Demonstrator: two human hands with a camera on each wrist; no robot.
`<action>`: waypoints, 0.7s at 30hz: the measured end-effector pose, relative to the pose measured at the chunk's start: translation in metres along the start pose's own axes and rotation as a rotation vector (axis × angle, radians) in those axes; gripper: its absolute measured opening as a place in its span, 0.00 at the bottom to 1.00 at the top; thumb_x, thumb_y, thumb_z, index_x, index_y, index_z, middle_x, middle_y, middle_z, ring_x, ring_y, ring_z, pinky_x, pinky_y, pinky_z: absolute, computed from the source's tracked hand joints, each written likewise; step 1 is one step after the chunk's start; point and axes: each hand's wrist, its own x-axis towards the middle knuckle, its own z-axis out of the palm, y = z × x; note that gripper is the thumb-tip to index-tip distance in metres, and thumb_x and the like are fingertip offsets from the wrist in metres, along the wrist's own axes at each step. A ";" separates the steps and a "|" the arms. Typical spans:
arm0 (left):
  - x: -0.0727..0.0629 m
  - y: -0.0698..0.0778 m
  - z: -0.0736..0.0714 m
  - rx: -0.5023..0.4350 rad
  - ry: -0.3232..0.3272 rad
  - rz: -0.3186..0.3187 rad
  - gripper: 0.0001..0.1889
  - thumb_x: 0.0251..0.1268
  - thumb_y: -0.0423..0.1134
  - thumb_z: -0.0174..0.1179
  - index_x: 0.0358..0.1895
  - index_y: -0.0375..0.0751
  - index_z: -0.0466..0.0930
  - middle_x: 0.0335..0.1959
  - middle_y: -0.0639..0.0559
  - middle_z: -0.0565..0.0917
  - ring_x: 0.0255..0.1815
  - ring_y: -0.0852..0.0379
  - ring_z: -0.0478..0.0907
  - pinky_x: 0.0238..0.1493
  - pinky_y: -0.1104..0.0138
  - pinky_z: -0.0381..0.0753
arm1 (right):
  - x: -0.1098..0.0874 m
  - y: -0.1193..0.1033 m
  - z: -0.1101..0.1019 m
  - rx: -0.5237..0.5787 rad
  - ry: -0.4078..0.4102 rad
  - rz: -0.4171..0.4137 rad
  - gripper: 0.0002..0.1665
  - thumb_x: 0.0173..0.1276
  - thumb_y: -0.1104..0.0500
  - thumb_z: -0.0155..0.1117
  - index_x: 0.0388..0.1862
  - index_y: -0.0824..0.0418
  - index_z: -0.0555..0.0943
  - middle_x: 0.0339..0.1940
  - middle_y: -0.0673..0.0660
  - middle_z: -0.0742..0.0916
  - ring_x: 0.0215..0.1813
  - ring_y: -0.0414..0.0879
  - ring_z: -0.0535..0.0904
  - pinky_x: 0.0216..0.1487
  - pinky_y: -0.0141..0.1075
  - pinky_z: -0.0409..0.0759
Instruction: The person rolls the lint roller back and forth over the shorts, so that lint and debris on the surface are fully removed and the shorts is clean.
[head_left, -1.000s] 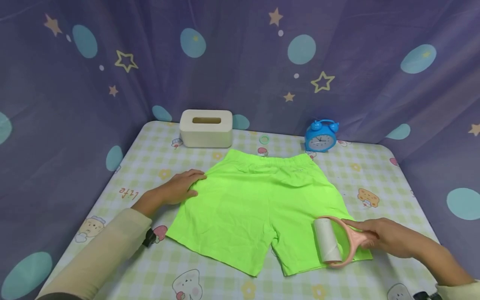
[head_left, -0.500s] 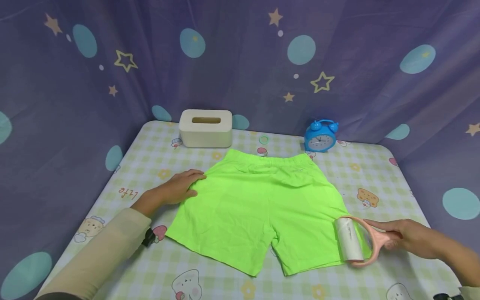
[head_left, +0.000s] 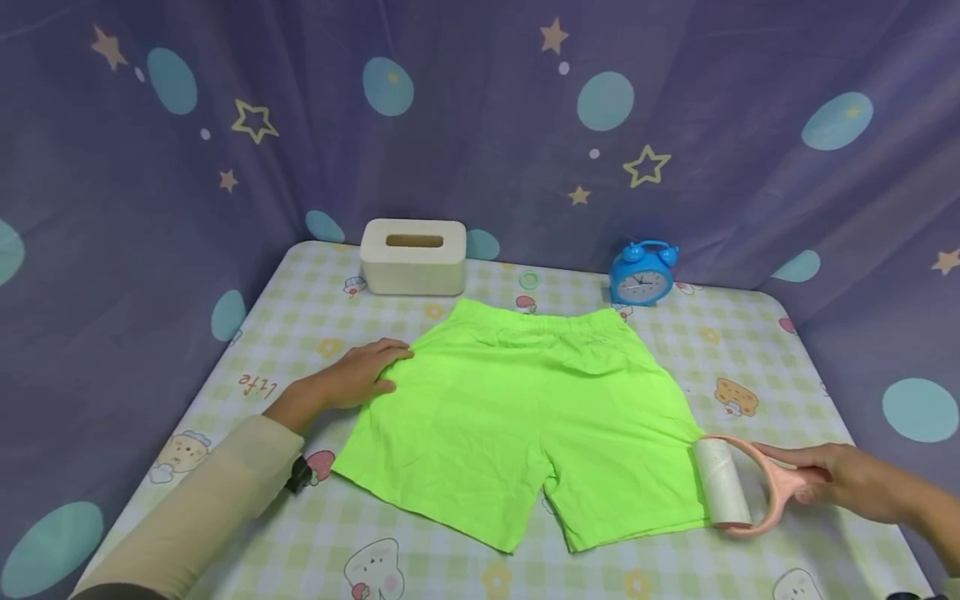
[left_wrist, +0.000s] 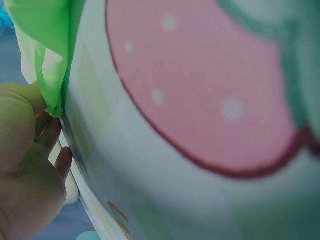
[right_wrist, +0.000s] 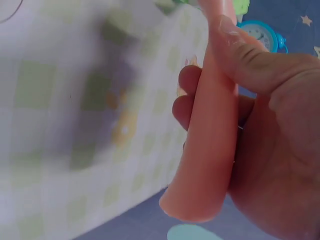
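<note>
Bright neon-green shorts (head_left: 480,400) lie spread flat, waistband at the far side. My left hand (head_left: 365,373) rests on their left side edge, thumb and fingers extended; in the left wrist view the fingertips touch the green fabric (left_wrist: 47,55). My right hand (head_left: 847,479) grips the pink handle (right_wrist: 207,145) of a lint roller (head_left: 722,483), fingers wrapped round it and thumb along its neck. The roller's white cylinder lies right at the outer edge of the right leg, close to the hem. Its pink frame reaches over the checkered cloth.
A cream tissue box (head_left: 413,271) stands at the back left of the table (head_left: 780,358). Toward the back right is a blue alarm clock (head_left: 642,273). Between them lies a small green ring (head_left: 528,280). Purple starry curtains (head_left: 480,150) hang behind and at the sides.
My right hand has drawn the lint roller rightward across the right leg, from on the fabric to its outer edge. The left hand and the shorts have stayed in place.
</note>
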 end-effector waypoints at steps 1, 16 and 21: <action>0.000 0.000 0.000 0.001 -0.001 -0.002 0.30 0.73 0.37 0.62 0.76 0.37 0.65 0.76 0.37 0.66 0.76 0.35 0.65 0.71 0.37 0.66 | -0.003 0.001 0.000 -0.021 0.015 -0.008 0.41 0.70 0.62 0.65 0.79 0.41 0.67 0.31 0.35 0.83 0.33 0.23 0.70 0.31 0.22 0.67; 0.000 0.001 -0.001 -0.011 -0.003 -0.028 0.30 0.73 0.37 0.62 0.75 0.38 0.66 0.76 0.38 0.66 0.76 0.35 0.65 0.71 0.37 0.64 | -0.025 -0.004 -0.007 -0.299 0.408 0.188 0.40 0.76 0.60 0.62 0.82 0.58 0.59 0.22 0.38 0.78 0.23 0.28 0.69 0.23 0.27 0.66; 0.001 0.001 -0.001 -0.022 -0.011 -0.018 0.31 0.73 0.37 0.62 0.76 0.38 0.65 0.76 0.37 0.66 0.76 0.36 0.64 0.72 0.37 0.64 | -0.003 -0.018 -0.009 -0.312 0.494 0.397 0.41 0.82 0.47 0.53 0.82 0.67 0.53 0.25 0.51 0.83 0.20 0.33 0.69 0.20 0.32 0.65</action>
